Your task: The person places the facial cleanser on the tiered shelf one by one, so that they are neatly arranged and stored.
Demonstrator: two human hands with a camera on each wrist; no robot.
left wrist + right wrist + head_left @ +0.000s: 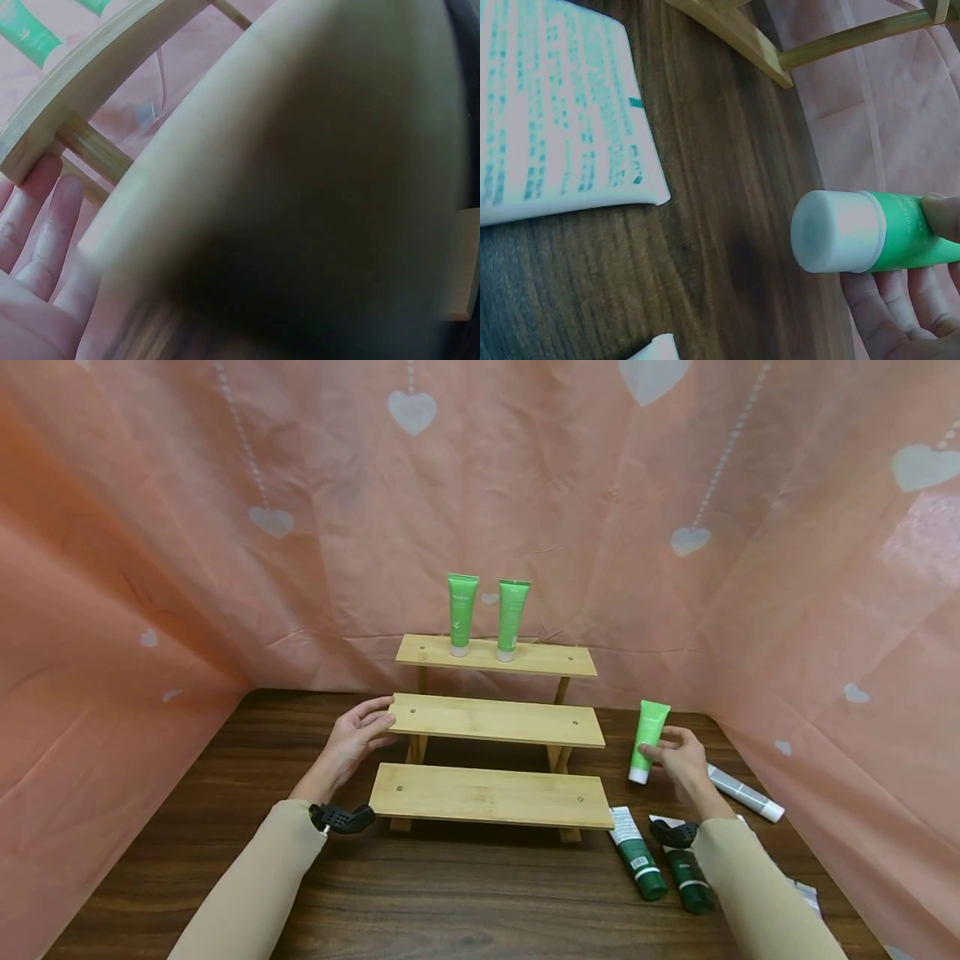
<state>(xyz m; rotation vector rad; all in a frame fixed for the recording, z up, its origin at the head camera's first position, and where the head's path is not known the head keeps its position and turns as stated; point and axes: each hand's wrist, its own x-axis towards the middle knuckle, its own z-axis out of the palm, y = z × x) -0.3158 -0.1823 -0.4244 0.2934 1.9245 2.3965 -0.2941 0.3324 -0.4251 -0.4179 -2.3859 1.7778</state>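
Observation:
My right hand (681,760) pinches a light green squeeze tube (649,735) with a white cap, held nearly upright, cap down, right of a three-tier wooden display stand (498,720). The right wrist view shows the tube's white cap (832,231) and a thumb pressed on its green body. At the left end of the middle tier rests my left hand (356,739), its fingers fairly straight against the board's end; the blurred board fills much of the left wrist view. Two matching green tubes (462,614) (512,620) stand cap down on the top tier.
Dark green and white tubes (637,856) (688,875) lie on the brown wooden table (450,893) at the stand's front right. A grey tube (746,793) with a white cap lies beyond my right wrist. Pink curtain (337,568) with hearts surrounds the table's back and sides.

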